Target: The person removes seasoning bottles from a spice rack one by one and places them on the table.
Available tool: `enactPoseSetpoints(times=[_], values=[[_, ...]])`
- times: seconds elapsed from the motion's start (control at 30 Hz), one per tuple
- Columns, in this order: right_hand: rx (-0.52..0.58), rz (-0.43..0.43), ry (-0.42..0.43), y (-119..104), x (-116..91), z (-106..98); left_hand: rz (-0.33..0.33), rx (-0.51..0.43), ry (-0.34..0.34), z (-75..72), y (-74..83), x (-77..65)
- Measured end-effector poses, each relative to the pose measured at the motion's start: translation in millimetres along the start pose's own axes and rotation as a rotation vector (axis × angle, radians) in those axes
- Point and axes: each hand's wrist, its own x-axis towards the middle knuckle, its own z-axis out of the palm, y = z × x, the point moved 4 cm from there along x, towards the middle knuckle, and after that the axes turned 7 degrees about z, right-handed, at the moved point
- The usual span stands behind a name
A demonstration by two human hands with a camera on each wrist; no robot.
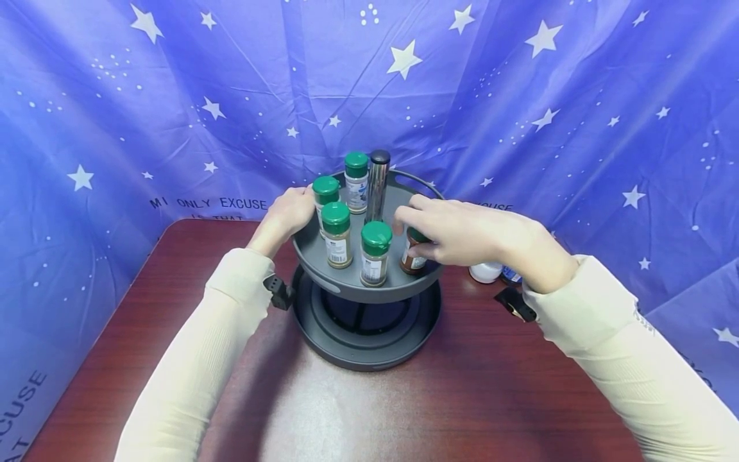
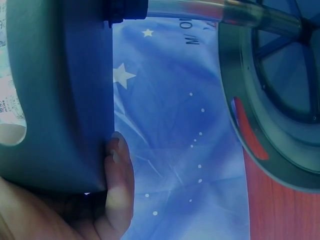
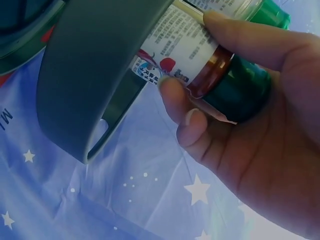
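Note:
A two-tier grey turntable rack [image 1: 352,289] stands on the table, with a metal post [image 1: 378,186] rising through its upper tray. My left hand [image 1: 293,210] grips that tray's left edge; the left wrist view shows the fingers [image 2: 120,185] curled under it. At the tray's right side my right hand [image 1: 462,228] holds a green-capped spice jar [image 3: 182,52] between thumb and fingers, its contents red-brown. In the head view this hand partly covers the jar. Several more green-capped spice jars [image 1: 374,266] stand upright along the tray's front and left.
The lower tray [image 1: 369,366] rests on the reddish wooden table [image 1: 491,391]. Behind the right hand are a white container [image 1: 485,273] and a blue one [image 1: 511,276], partly hidden. A blue curtain with stars [image 1: 242,96] hangs around the table.

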Motion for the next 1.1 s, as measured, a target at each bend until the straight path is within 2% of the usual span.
enactPoseSetpoints(times=[0.27, 0.47, 0.7, 0.83, 0.93, 1.1], values=[[0.048, -0.007, -0.033, 1, -2, -2, -0.02, -0.008, -0.006, 0.6, -0.7, 1.3], [0.047, -0.026, -0.03, 1, -1, -3, -0.017, -0.011, -0.005, 0.1, -1.2, 1.4], [0.046, 0.001, -0.046, 0, -3, -7, -0.024, -0.018, -0.005, 0.4, -1.9, 0.5], [0.051, -0.012, -0.051, -1, -2, -10, -0.024, -0.017, -0.004, 0.3, -1.9, 0.1], [0.057, -0.023, -0.04, -1, -2, -12, -0.019, -0.016, 0.0, 0.2, -1.9, 0.3], [0.074, -0.052, 0.027, 3, -4, -17, -0.013, -0.013, 0.004, 0.2, -2.4, 0.2]])
